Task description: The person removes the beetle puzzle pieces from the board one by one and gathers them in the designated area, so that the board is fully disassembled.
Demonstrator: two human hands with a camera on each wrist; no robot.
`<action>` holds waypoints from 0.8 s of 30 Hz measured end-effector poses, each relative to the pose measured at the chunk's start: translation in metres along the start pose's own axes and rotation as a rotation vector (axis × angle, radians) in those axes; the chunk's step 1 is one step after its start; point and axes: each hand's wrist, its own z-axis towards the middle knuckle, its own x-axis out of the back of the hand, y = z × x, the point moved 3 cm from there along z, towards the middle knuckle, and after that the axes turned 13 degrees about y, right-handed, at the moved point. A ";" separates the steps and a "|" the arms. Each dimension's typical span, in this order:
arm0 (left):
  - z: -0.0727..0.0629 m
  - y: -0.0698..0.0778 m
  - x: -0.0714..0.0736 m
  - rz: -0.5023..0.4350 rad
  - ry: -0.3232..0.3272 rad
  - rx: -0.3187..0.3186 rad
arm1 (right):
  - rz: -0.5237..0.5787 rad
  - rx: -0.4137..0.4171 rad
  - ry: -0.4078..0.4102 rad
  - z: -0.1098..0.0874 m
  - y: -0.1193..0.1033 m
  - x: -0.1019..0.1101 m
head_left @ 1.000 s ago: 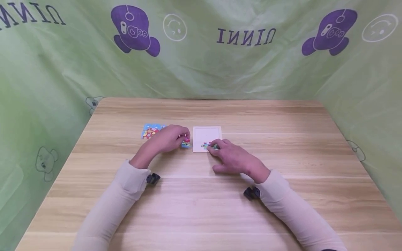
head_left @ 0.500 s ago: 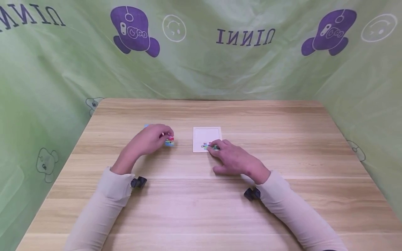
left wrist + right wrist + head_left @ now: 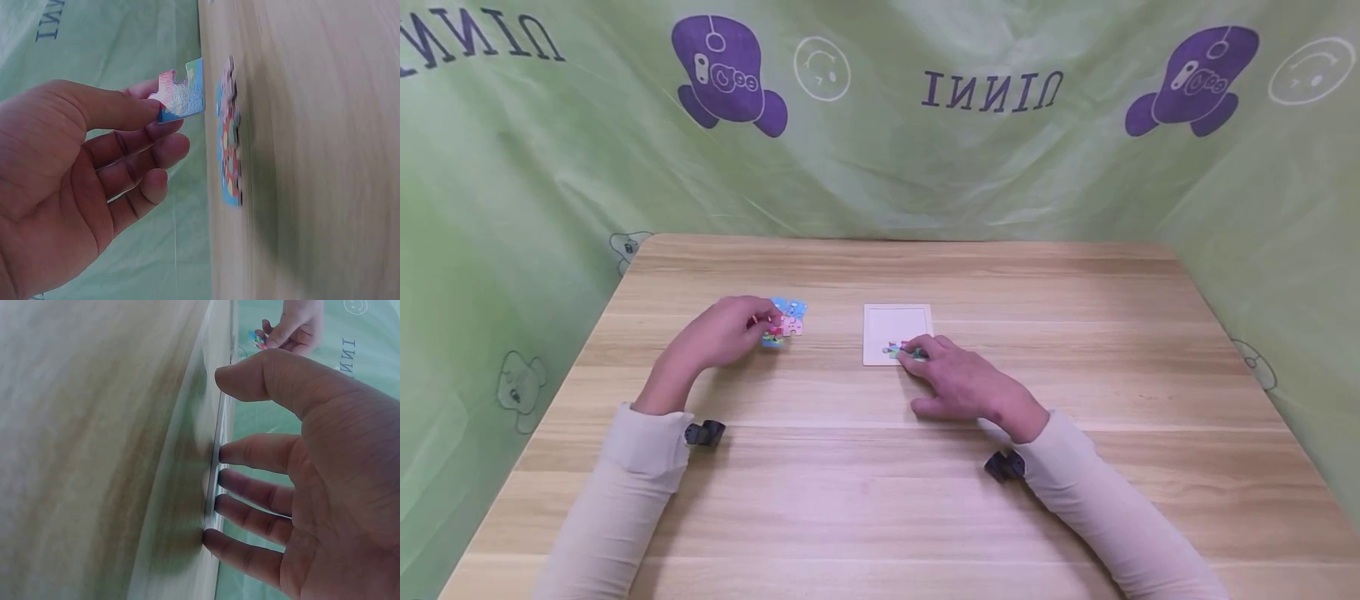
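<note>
My left hand (image 3: 718,332) pinches a jigsaw piece (image 3: 181,99) between thumb and finger, held up off the table in the left wrist view. Behind and below it lies a patch of jigsaw pieces (image 3: 792,317), blue, pink and red, partly covered by that hand in the head view. To the right is a shallow white puzzle tray (image 3: 895,323). Near its front edge lie a few colourful pieces (image 3: 892,350). The fingertips of my right hand (image 3: 962,379) rest on them and the tray, fairly straight, hiding part of both. Its thumb stands apart from the tray.
The wooden table (image 3: 880,500) reaches back to a green printed curtain (image 3: 880,183), which also hangs at both sides. Small black cameras (image 3: 705,432) are worn at both wrists.
My left hand has moved left with the pinched piece, away from the tray and over the loose pieces, uncovering their right part. The right hand has stayed in place.
</note>
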 end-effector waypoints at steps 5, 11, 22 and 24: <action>-0.005 -0.011 0.006 0.013 0.002 0.029 | -0.004 0.017 0.014 -0.001 0.002 -0.001; -0.012 -0.024 0.014 0.022 0.004 0.066 | -0.008 0.030 0.018 0.000 0.003 -0.002; -0.017 -0.036 0.018 0.002 -0.025 0.111 | -0.021 0.027 0.021 0.000 0.004 -0.002; -0.016 -0.037 0.017 -0.004 -0.029 0.111 | -0.022 0.024 0.019 0.000 0.003 -0.002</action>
